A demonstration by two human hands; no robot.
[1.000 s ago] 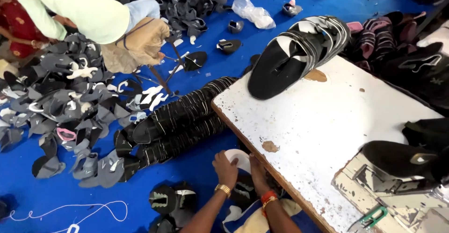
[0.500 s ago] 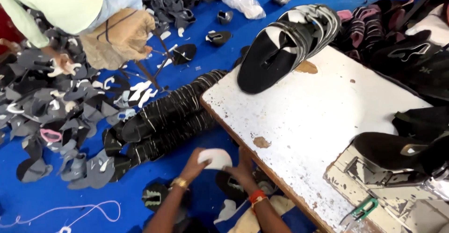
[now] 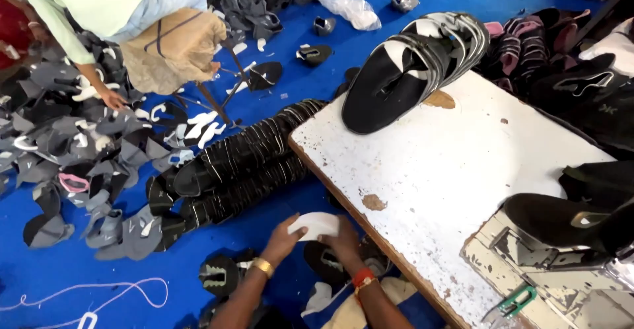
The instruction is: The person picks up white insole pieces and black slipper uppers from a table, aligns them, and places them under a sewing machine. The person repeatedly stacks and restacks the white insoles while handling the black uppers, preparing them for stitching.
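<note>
While both hands grip it, the white piece (image 3: 317, 224) sits low beside the white table (image 3: 462, 190), just off its near edge. The left hand (image 3: 282, 242) pinches the left side of the piece. The right hand (image 3: 343, 242) pinches the right side. A moment ago the hands were down by the dark shoe parts on the blue floor (image 3: 79, 276), and the piece was lower; now it is lifted up between them, so it looks picked up and ready to work on. Past the piece lie long rows of black soles (image 3: 244, 164). On the table rests a stack of black sandals (image 3: 416, 58). Farther off, another person (image 3: 99, 12) bends over grey pieces (image 3: 59, 137).
</note>
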